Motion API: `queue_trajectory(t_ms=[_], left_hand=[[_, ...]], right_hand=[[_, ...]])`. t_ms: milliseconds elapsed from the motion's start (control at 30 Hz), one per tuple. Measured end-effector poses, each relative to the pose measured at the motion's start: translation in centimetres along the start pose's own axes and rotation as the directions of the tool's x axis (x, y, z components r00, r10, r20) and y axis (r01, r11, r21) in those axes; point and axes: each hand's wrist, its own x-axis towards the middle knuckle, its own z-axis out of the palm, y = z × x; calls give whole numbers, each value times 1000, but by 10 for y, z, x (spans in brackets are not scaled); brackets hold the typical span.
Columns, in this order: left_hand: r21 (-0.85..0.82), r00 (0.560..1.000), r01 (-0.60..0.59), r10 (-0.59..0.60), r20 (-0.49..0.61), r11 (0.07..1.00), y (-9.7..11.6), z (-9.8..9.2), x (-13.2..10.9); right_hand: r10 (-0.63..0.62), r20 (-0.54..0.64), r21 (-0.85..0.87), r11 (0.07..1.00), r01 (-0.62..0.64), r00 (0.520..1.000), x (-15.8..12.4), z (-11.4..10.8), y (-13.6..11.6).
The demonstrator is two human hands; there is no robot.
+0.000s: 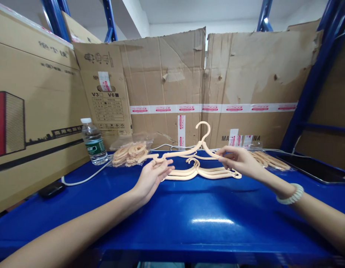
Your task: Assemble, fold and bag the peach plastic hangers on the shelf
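Note:
A cream-coloured clothes hanger [186,152] is held up above the table, hook upward. My left hand [151,178] has its fingers closed at the hanger's left arm, close to a notch. On the other side, my right hand [240,162] pinches the end of the right arm. Below and behind it, a stack of similar hangers [180,173] lies flat on the blue table [205,216], hooks pointing away from me. My fingers partly cover both ends of the raised hanger.
A water bottle [94,143] stands at the left beside a bag of ring-shaped cream parts [131,153]. Another bag of cream pieces [268,160] and a black tablet-like device [314,168] lie at the right. Cardboard sheets [166,85] wall the back; a large box [35,111] stands left.

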Motion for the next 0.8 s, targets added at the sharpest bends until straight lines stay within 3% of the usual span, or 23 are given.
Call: queue_trajectory(t_ms=[67,100,133,200,233,267,300,367,567,800], left_hand=[[283,985,-73,25,169,956,-2,3,-11],[426,947,-220,88,309,877,-4,4,-18],[515,866,-417,155,476,749,-5,5,-25],[514,639,-732,187,747,448,-7,5,-36],[490,560,-807,165,811,329,-7,5,-40],[479,518,-844,140,844,241,-8,5,-42],[486,510,-855,122,851,182,-8,4,-43],[521,534,-843,96,840,130,-8,3,-42],[573,586,-804,50,809,158,-9,1,-37],[627,628,-777,-1,778,56,-9,0,-38]], right_hand=[[40,31,60,997,-41,999,1,-5,2],[50,64,91,994,-56,997,2,-7,3],[56,105,115,991,-68,993,2,-8,4],[64,195,123,988,-90,979,1,-9,4],[76,240,101,990,-103,968,1,-8,4],[92,283,66,991,-115,955,0,-6,4],[106,324,25,992,-120,940,-1,-4,4],[106,386,-77,994,-82,916,-3,-1,5],[22,481,-358,918,173,876,-6,2,9],[83,408,-472,872,132,909,-4,8,9]])
